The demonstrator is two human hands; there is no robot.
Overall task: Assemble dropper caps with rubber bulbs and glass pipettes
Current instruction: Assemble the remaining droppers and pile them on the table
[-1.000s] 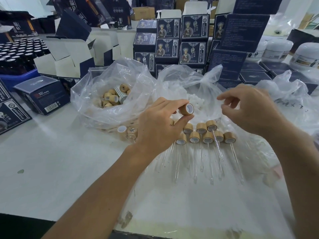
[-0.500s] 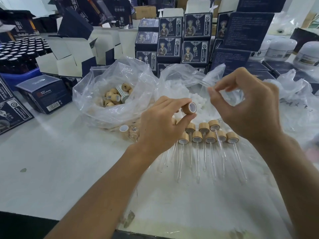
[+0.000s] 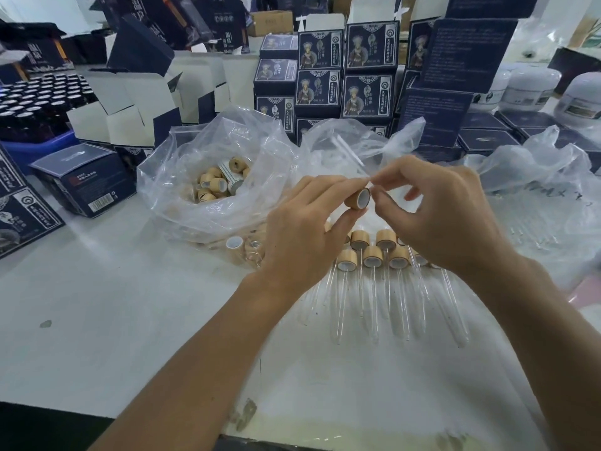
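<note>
My left hand (image 3: 304, 236) pinches a wood-look dropper cap (image 3: 357, 198) between thumb and fingers, its white-lined opening facing right. My right hand (image 3: 445, 216) pinches a clear glass pipette (image 3: 349, 153) that slants up and to the left, its lower end right at the cap's opening. Below both hands, several finished droppers (image 3: 372, 255) lie in rows on the white table (image 3: 113, 304), glass tubes pointing toward me. A clear bag of loose caps (image 3: 213, 185) sits to the left. Behind the hands a second clear bag (image 3: 328, 157) holds white contents, blurred.
Dark blue printed boxes (image 3: 320, 79) are stacked behind the bags, with open white-lined cartons (image 3: 130, 105) at back left. Dark bottles (image 3: 29, 102) fill a blue tray at far left. White jars (image 3: 527, 87) stand at back right. Crumpled plastic (image 3: 546, 177) lies to the right.
My right hand picked a pipette out of the plastic and carried it left to the cap; my left hand kept holding the cap.
</note>
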